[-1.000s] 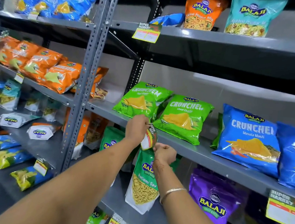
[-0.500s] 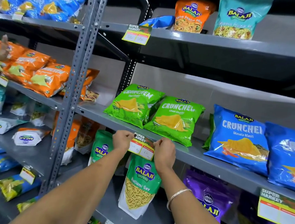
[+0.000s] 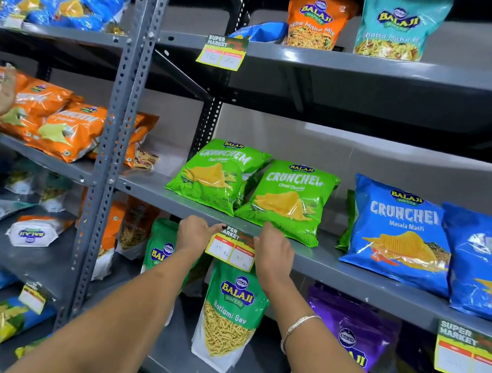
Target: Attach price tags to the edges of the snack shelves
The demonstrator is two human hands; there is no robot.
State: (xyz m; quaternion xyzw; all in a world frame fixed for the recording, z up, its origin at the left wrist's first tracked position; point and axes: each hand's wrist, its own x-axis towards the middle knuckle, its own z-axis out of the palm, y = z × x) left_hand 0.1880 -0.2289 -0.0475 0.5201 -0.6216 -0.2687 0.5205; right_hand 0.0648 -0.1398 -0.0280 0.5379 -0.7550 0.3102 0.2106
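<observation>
Pressing price tag (image 3: 231,248) onto shelf edge (image 3: 349,278): left hand (image 3: 195,235) and right hand (image 3: 272,247), fingers curled on its top corners.

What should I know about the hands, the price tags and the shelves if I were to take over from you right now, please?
Left hand: pinching the left top corner of the price tag against the middle shelf edge.
Right hand: pressing the tag's right side to the same edge.
The tag sits below the green Crunchem packs, above the Ratlami Sev bag.
Done: tags already hang on the upper shelf, lower right and lower left.
Left: make sure this tag holds, then release; I cannot tell whether it is stuck yet, nor see spare tags.
</observation>
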